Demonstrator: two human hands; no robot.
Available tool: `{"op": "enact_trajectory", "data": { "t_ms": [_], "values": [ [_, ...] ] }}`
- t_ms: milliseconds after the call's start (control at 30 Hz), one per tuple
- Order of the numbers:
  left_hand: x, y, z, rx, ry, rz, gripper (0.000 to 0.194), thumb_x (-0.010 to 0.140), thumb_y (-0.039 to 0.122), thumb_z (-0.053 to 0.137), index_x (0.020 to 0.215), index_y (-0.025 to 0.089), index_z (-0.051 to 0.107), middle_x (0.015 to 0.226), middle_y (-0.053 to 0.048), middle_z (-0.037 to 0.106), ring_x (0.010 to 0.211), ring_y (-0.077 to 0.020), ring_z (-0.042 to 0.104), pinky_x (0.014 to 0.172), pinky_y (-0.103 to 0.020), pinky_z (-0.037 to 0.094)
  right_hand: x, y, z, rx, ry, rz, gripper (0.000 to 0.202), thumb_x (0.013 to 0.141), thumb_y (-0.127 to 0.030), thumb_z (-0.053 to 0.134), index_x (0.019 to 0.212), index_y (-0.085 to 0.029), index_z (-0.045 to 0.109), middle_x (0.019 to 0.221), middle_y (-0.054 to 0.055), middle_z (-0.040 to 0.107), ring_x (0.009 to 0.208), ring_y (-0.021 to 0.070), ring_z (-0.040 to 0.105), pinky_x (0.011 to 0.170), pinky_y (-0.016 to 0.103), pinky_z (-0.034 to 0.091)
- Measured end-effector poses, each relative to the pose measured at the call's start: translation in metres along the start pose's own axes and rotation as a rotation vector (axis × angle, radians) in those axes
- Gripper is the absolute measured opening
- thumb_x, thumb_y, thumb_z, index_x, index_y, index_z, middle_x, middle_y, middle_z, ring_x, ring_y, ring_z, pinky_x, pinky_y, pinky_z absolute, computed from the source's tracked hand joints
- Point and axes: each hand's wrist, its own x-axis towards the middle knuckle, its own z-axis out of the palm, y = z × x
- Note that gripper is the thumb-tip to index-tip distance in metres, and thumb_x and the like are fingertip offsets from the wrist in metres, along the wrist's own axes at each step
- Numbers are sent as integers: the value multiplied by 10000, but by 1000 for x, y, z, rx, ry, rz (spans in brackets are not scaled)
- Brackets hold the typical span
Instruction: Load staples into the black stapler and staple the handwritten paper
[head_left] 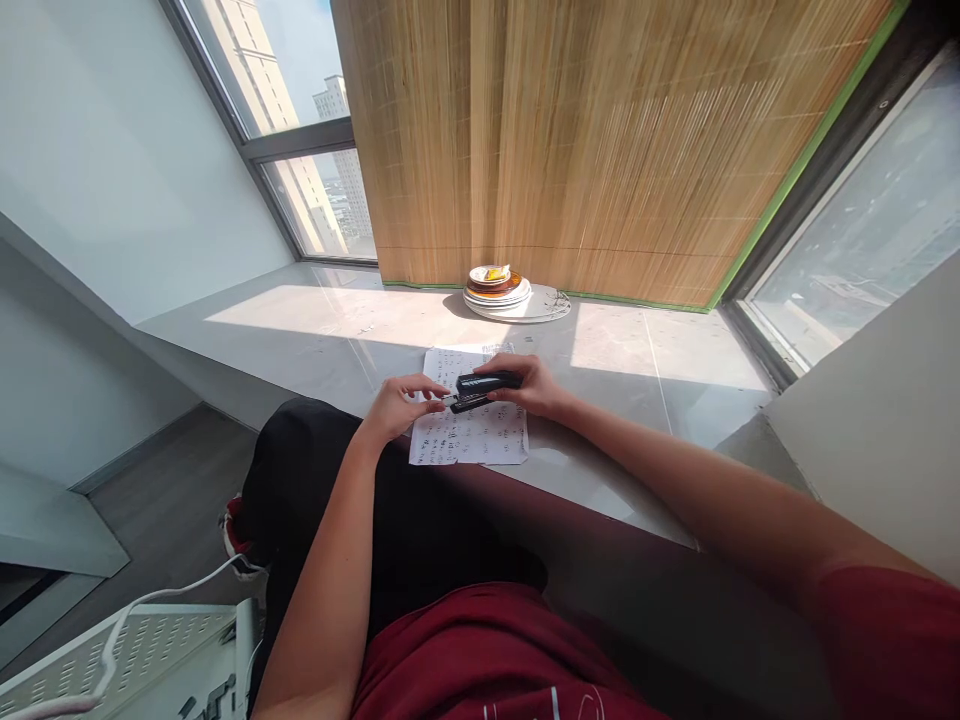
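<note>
A black stapler is held over a sheet of paper covered in handwriting. My right hand is closed around its rear end, thumb below and fingers on top. At the stapler's front, my left hand pinches a small pale piece between thumb and fingers; its exact kind is too small to make out. The jaws of the stapler are apart at that end. Beneath both hands, the paper lies on the window ledge and reaches its front edge.
A stack of plates with a yellow item on top stands at the back of the ledge, below a bamboo blind. Windows flank the blind. A white cable and a perforated white surface are at lower left.
</note>
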Motion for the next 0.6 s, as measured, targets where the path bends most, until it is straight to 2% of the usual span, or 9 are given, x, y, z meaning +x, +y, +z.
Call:
{"op": "enact_trajectory", "data": {
  "t_ms": [100,200,367,433,500,600],
  "values": [
    [2,11,4,18,-51,53,265,762,404,876,977,258,826,1005,-51,781,905,-233,667,776,-347,506,0,-12,8,5,-44,-83,474,873,-524,814,1201,-184,775,1086,111,774,991,273,730,887,448,610],
    [4,18,6,28,-29,106,223,779,364,860,965,251,809,982,-45,768,910,-232,659,780,-342,512,-1,-22,14,-34,17,-121,429,879,-506,816,1185,-206,787,1078,102,782,996,266,725,897,438,601],
    [4,11,11,109,13,105,272,828,409,837,1036,249,765,1068,-55,773,1028,-271,687,891,-383,523,-2,-21,14,-20,51,-8,446,840,-470,854,1182,-192,788,1087,97,789,994,269,740,894,439,608],
    [3,6,15,166,22,69,308,906,455,764,1143,260,731,1167,-69,763,1101,-292,689,936,-400,521,0,-13,2,-3,92,54,468,807,-447,882,1184,-186,789,1116,99,791,1013,275,746,908,449,612],
    [2,3,20,236,-51,48,367,964,475,692,1277,284,686,1303,-83,725,1195,-314,666,971,-409,517,2,-3,-20,-16,166,109,477,771,-425,907,1168,-184,797,1142,105,792,1042,287,746,939,470,608],
    [1,3,20,385,-165,52,327,986,473,654,1251,285,696,1348,-83,694,1270,-334,620,1050,-435,487,0,13,-65,-82,288,203,487,722,-404,930,1142,-185,815,1114,108,804,1032,306,748,945,501,605]
  ]
}}
